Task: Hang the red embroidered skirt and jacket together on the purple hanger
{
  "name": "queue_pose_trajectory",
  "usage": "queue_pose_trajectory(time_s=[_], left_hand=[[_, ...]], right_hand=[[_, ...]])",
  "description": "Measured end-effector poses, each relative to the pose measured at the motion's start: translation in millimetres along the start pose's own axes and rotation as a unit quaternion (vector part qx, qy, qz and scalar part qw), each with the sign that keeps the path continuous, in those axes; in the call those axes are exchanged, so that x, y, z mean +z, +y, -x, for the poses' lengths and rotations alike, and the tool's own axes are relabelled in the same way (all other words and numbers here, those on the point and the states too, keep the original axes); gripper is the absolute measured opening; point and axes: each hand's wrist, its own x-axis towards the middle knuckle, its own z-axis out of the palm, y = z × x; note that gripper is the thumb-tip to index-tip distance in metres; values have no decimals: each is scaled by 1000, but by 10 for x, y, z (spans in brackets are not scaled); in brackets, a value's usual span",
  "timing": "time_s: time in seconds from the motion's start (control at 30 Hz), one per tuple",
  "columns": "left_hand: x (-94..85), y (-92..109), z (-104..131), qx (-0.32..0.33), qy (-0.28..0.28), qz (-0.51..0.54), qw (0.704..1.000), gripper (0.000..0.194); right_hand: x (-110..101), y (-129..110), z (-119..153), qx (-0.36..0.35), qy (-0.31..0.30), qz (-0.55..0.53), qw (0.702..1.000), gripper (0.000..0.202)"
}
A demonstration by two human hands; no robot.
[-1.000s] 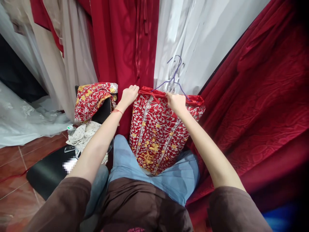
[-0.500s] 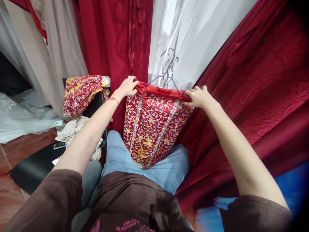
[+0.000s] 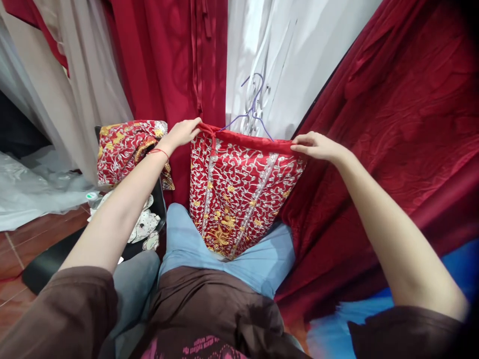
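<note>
A red skirt (image 3: 235, 189) with silver and gold embroidery hangs in front of my lap, its plain red waistband at the top and a thin tie near its left end. My left hand (image 3: 184, 132) is closed on the waistband's left corner. At the right end, my right hand (image 3: 318, 146) pinches the same band between thumb and fingers. A thin purple hanger (image 3: 253, 107) rises from behind the waistband, its hook upward and its lower bar hidden by the cloth.
On the left, another red embroidered garment (image 3: 127, 149) is draped over a black chair (image 3: 56, 262), with a pale dotted cloth (image 3: 144, 227) on the seat. Dark red fabric (image 3: 404, 124) hangs at the right, white fabric (image 3: 310, 45) behind. Blue material (image 3: 352, 324) lies lower right.
My hands have moved apart, the left one leftward and the right one slightly rightward. The waistband is now stretched wider and straighter over the hanger.
</note>
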Motion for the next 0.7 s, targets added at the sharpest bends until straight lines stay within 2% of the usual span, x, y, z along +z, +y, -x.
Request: queue_pose_trajectory(time_s=[0.1, 0.17, 0.3, 0.37, 0.43, 0.53, 0.6, 0.7], left_hand=[[91, 52, -25, -2, 37, 39, 999, 33], [151, 66, -52, -6, 48, 65, 997, 33], [191, 47, -73, -11, 19, 64, 998, 32], [174, 34, -57, -14, 1, 43, 999, 33], [155, 28, -29, -18, -9, 28, 999, 33], [155, 36, 17, -10, -11, 28, 999, 32], [178, 44, 39, -3, -9, 31, 999, 31], [218, 42, 48, -1, -6, 35, 999, 31]], right_hand=[[-83, -87, 111, 19, -33, -130, 991, 62], [-127, -141, 114, 24, -57, -132, 989, 60], [-79, -302, -51, 63, -155, 19, 986, 48], [45, -412, -139, 72, -170, 104, 977, 43], [197, -506, -174, 59, -140, 166, 974, 37], [367, -554, -111, 16, -60, 206, 977, 29], [396, -518, -28, -17, -31, 203, 979, 29], [332, -422, 87, -57, -15, 149, 987, 31]])
